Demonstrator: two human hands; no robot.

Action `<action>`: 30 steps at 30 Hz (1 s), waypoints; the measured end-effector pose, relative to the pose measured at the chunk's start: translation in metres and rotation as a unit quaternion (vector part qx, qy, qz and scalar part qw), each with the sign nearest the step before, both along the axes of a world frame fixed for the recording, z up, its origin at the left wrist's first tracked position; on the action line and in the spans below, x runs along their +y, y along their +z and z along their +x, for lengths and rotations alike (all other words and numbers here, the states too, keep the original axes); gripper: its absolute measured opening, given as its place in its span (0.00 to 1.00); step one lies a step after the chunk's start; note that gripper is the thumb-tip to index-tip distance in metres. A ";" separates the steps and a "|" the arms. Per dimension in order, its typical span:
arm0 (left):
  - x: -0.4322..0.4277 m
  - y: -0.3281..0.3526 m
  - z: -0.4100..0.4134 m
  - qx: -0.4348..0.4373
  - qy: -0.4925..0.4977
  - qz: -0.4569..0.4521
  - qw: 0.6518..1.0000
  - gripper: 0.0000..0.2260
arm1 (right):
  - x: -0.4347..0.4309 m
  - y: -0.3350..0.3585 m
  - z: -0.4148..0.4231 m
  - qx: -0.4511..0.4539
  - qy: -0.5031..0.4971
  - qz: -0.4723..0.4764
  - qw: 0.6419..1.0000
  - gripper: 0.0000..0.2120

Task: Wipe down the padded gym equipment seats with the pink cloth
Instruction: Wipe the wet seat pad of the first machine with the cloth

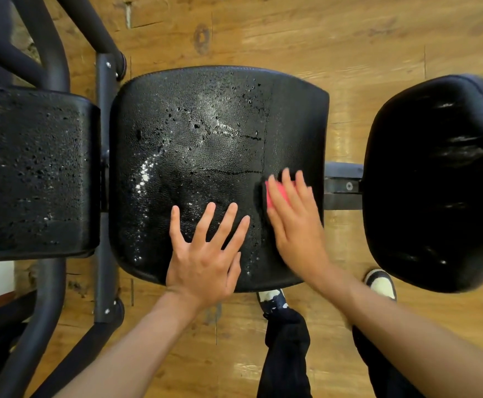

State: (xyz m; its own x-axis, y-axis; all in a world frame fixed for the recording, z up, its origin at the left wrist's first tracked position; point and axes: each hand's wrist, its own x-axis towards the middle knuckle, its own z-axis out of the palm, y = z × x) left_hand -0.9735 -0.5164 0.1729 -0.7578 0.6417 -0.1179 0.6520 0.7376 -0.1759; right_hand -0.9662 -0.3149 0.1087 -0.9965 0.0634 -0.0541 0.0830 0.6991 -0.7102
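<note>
Pink cloth (278,194) lies under the right hand (294,222), whose straight fingers press it onto the wet middle seat pad (205,133); beside it, the left hand (205,254) rests flat, holding nothing.

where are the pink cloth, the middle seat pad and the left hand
pink cloth (278,196), head view, on the pink patch showing between the right hand's fingers
middle seat pad (205,116), head view, on its wet, droplet-covered top surface
left hand (203,254), head view, on the back of the hand lying flat on the pad
</note>
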 end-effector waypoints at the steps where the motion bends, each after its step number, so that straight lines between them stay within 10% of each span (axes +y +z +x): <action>1: 0.000 0.000 0.000 0.001 0.000 0.000 1.000 0.28 | 0.006 -0.003 -0.029 0.000 -0.014 0.008 1.000 0.25; 7: -0.001 -0.003 0.000 0.005 0.000 -0.002 1.000 0.27 | 0.054 -0.012 -0.182 -0.005 -0.141 -0.007 0.990 0.27; 16: 0.001 -0.001 0.000 0.011 -0.003 -0.002 1.000 0.26 | 0.009 -0.007 0.017 0.024 -0.006 -0.014 1.000 0.23; 25: 0.000 -0.001 0.000 0.006 0.001 -0.002 1.000 0.26 | 0.066 -0.021 -0.166 -0.021 -0.175 -0.008 0.984 0.27; 30: 0.000 -0.002 0.000 0.004 0.004 -0.002 1.000 0.27 | 0.025 -0.014 -0.075 0.022 -0.151 0.026 0.988 0.24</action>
